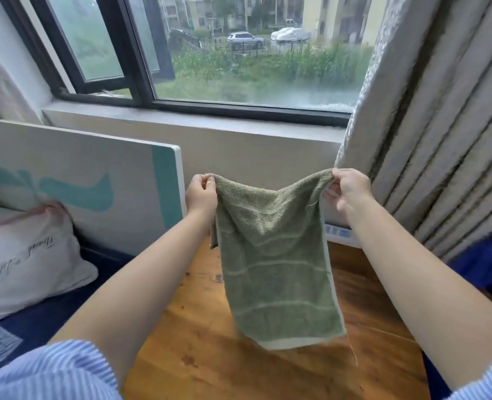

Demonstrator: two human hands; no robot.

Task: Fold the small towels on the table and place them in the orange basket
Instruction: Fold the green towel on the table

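wooden counter [198,336] below a window; left hand [201,194] and right hand [350,189] each pinch a top corner of a green towel [276,272] in curled fingers, hanging it flat, likely for folding.

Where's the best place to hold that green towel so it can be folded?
By its two top corners, as now: the left hand and right hand each pinch one from the outer side, so the green towel hangs flat, ready to fold.
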